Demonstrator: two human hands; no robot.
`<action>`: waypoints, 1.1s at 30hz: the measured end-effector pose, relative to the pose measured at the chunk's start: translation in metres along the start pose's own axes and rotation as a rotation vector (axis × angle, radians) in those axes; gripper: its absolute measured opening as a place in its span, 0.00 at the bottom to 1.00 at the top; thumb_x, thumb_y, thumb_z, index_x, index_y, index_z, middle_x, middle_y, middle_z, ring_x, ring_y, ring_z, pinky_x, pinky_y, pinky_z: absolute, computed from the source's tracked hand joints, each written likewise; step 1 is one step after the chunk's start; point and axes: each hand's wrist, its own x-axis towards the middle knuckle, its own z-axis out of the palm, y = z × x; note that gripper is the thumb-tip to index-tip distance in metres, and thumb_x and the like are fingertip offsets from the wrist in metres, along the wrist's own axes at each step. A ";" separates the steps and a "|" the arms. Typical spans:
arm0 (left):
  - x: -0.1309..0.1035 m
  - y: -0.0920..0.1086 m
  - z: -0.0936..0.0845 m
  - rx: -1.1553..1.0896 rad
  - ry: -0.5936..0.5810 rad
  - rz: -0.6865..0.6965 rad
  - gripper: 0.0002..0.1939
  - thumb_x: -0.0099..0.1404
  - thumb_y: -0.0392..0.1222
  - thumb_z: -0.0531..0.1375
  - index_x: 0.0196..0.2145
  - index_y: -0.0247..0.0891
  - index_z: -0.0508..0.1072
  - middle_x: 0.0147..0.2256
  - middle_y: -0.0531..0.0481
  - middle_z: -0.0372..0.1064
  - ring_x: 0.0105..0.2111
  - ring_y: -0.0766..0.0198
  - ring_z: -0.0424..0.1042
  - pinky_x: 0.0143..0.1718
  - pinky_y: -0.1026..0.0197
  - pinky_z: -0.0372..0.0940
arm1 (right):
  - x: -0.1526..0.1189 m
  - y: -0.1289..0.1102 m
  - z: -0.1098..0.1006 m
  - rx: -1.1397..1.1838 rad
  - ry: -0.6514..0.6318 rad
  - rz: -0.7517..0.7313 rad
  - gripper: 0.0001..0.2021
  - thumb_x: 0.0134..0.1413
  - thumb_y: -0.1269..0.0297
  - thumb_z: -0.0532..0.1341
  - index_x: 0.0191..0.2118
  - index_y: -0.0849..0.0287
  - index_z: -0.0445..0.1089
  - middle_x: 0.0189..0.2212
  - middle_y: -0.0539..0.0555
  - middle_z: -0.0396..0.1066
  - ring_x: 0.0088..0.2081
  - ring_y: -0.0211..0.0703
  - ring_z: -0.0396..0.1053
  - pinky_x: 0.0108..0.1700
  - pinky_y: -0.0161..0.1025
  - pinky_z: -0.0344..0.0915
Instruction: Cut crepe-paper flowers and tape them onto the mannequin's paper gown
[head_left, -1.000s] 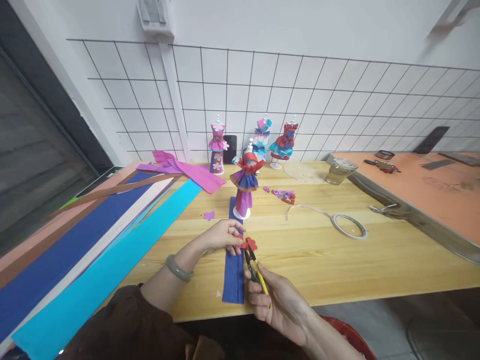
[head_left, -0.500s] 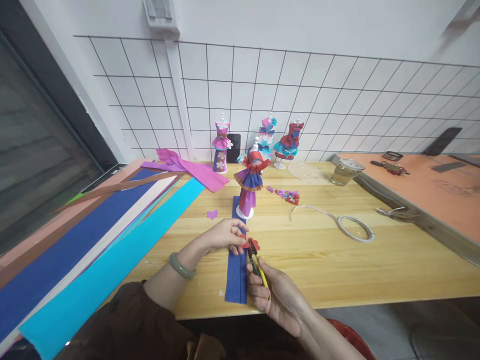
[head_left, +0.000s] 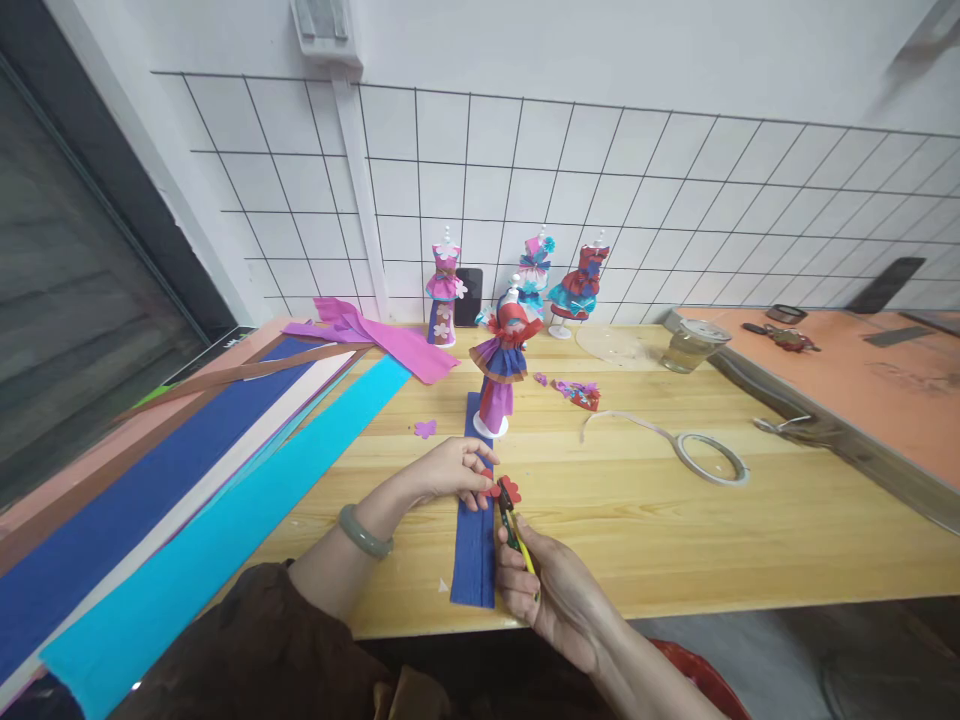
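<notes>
My left hand [head_left: 466,474] pinches a red paper flower [head_left: 489,488] between thumb and fingers, above a strip of dark blue crepe paper [head_left: 472,555]. My right hand [head_left: 541,585] is wrapped round scissors [head_left: 517,532] with yellow and dark handles. Their dark blades meet the red paper, and a red petal shape [head_left: 511,488] shows just beyond the tips. Whether the two red parts are joined is too small to tell. Behind my hands a small dress form [head_left: 501,360] stands upright on a white base, dressed in red, blue and purple paper.
Crepe paper strips [head_left: 247,510] spread over the left side, with pink paper [head_left: 405,345] on top. Three dressed forms [head_left: 444,290] and a phone [head_left: 469,297] stand by the wall. Paper scraps [head_left: 577,392], a tape roll [head_left: 711,458] and a lidded cup [head_left: 695,345] lie rightward.
The scissors' handles and blades have come closer together at the red paper. Both hands stay almost in place, and the view has shifted very slightly.
</notes>
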 end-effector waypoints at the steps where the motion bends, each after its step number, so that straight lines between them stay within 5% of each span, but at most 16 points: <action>1: 0.000 0.000 0.000 0.001 0.000 0.000 0.21 0.48 0.40 0.65 0.38 0.34 0.62 0.23 0.55 0.64 0.21 0.65 0.71 0.20 0.66 0.66 | 0.000 0.000 0.000 0.002 0.002 -0.005 0.13 0.48 0.57 0.61 0.29 0.62 0.60 0.17 0.42 0.51 0.14 0.24 0.43 0.17 0.26 0.40; 9: -0.001 0.003 -0.001 0.002 0.007 0.002 0.21 0.47 0.40 0.65 0.38 0.33 0.63 0.24 0.52 0.65 0.21 0.65 0.71 0.19 0.66 0.65 | -0.003 -0.002 0.001 -0.055 0.006 0.000 0.13 0.50 0.56 0.59 0.32 0.62 0.62 0.18 0.43 0.52 0.15 0.24 0.45 0.17 0.26 0.41; 18: -0.001 0.001 -0.016 -0.028 0.094 0.068 0.19 0.51 0.43 0.63 0.39 0.34 0.64 0.24 0.51 0.67 0.21 0.67 0.70 0.21 0.66 0.65 | -0.016 -0.033 -0.002 -0.180 0.071 -0.091 0.14 0.52 0.57 0.57 0.38 0.65 0.65 0.19 0.45 0.54 0.15 0.24 0.45 0.17 0.26 0.42; 33: -0.003 0.002 -0.019 0.098 0.070 0.077 0.18 0.53 0.46 0.60 0.39 0.35 0.65 0.19 0.56 0.61 0.16 0.73 0.62 0.15 0.71 0.57 | -0.020 -0.050 -0.022 -0.089 -0.109 0.232 0.16 0.58 0.59 0.50 0.38 0.68 0.65 0.17 0.43 0.51 0.11 0.22 0.42 0.10 0.23 0.37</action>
